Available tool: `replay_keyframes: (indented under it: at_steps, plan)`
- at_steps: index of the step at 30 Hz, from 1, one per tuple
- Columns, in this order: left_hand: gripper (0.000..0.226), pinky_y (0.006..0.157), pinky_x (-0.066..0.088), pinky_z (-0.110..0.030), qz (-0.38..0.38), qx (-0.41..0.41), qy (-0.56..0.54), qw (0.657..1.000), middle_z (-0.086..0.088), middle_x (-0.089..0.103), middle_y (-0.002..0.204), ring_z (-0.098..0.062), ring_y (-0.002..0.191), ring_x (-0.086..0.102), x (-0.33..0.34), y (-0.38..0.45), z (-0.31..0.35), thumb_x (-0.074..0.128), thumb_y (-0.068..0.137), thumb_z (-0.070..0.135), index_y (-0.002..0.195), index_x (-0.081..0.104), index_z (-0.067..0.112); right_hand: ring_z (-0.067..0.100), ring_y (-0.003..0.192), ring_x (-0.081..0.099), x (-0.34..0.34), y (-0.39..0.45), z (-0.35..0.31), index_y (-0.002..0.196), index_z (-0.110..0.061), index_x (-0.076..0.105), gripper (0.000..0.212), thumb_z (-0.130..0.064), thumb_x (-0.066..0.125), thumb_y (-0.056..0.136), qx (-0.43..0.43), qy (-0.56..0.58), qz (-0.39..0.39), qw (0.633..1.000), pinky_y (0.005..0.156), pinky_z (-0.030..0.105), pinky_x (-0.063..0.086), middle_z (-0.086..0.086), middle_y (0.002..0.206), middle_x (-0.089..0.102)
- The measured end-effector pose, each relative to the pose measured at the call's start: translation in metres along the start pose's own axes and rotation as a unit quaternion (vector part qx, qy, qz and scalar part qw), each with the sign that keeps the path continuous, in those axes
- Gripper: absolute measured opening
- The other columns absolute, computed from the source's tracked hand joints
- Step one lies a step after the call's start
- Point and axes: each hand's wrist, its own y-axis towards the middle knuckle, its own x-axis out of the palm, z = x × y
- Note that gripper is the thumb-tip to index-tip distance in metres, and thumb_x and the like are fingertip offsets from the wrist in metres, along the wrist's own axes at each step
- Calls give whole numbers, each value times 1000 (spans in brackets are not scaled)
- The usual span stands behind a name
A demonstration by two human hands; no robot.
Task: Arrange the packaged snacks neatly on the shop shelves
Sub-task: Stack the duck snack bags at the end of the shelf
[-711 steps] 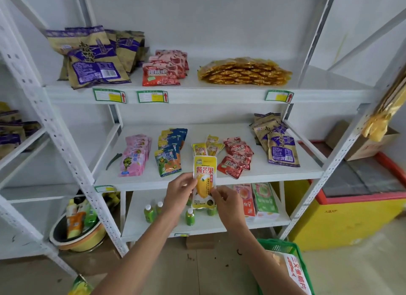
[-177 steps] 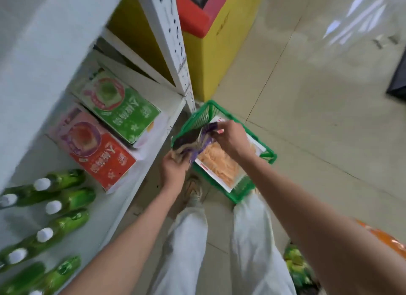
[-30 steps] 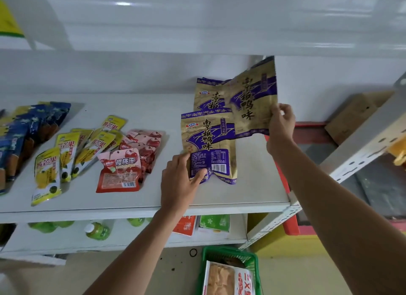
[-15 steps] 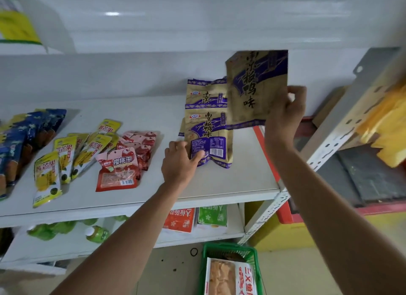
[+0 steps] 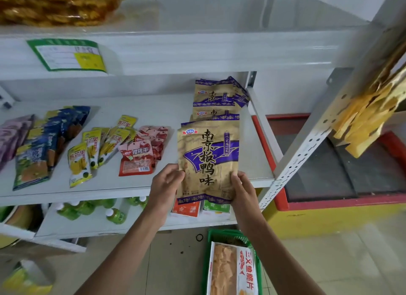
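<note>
On the shelf (image 5: 114, 184), blue packs (image 5: 41, 145), yellow packs (image 5: 92, 149) and red packs (image 5: 140, 154) lie in rows. The left hand (image 5: 164, 184), which half a second ago steadied the purple stack (image 5: 217, 99), now pinches the left edge of the gold pack (image 5: 208, 160); the right hand (image 5: 242, 191), which held it high, grips its right edge. The pack sits low at the shelf front, ready, I judge, to be laid on the stack. A basket (image 5: 232, 261) waits below.
</note>
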Motion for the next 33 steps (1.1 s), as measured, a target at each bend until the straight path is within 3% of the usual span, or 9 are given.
replay_keyframes:
  at_steps: [5,9,14,18,21,24,27,29,33]
  plan:
    - [7,52,50,-15,45,-27,-20,998,9,78,79,-2,71,70,-3,-8,-2,62,102,8,97,67,8,32,114,72,-6,-10,0,130,-9,59,42,-42,58,104,2,-45,-60,997,100,52,58,15,121,74]
    - [12,62,49,-27,50,-33,-20,998,2,77,84,-12,79,70,-2,-11,0,62,100,8,88,62,8,32,118,71,-9,-13,3,132,-8,61,33,-29,54,108,-5,-33,-71,997,97,44,59,15,124,74]
    - [19,54,42,-20,51,-44,8,998,10,70,66,1,57,61,2,-16,7,53,102,8,84,51,10,33,115,72,-10,-16,6,128,-8,63,28,-24,53,108,-2,-19,-79,997,96,45,60,15,122,75]
    - [17,73,51,-31,84,-10,78,993,7,73,93,-15,88,70,3,-13,5,61,103,24,103,55,8,35,111,73,-7,-19,6,125,-2,62,25,-20,54,108,-31,0,-67,997,92,46,62,15,118,76]
    - [40,82,54,-32,131,74,138,979,3,63,114,-13,103,67,9,-16,9,70,95,45,118,48,21,24,94,76,-1,-18,5,109,-4,66,14,-16,58,107,-121,-92,0,988,73,42,64,9,100,78]
    - [59,83,54,-27,20,29,47,998,9,60,119,-9,107,65,32,-21,32,68,82,65,123,48,28,1,74,69,12,-25,4,107,-20,75,13,-28,65,103,-250,-330,88,906,56,28,54,-13,95,77]
    - [32,87,62,-39,-11,-12,-16,1000,4,76,108,-19,100,75,48,-14,42,65,95,59,115,63,34,3,109,62,25,-38,12,121,-33,76,30,-48,56,106,-372,-484,-10,792,78,23,53,-14,135,63]
    - [26,93,61,-51,41,-26,3,999,-4,81,98,-30,94,77,42,-5,46,58,103,49,105,70,26,7,123,52,26,-41,19,123,-33,74,28,-47,60,104,-359,-466,-8,809,89,27,51,-10,140,55]
    - [42,96,59,-52,-3,-103,-59,993,-7,81,103,-28,95,78,22,4,47,61,100,54,115,66,15,9,130,52,16,-30,9,145,-31,44,56,-46,67,97,-160,-260,67,950,75,24,63,-10,140,44]
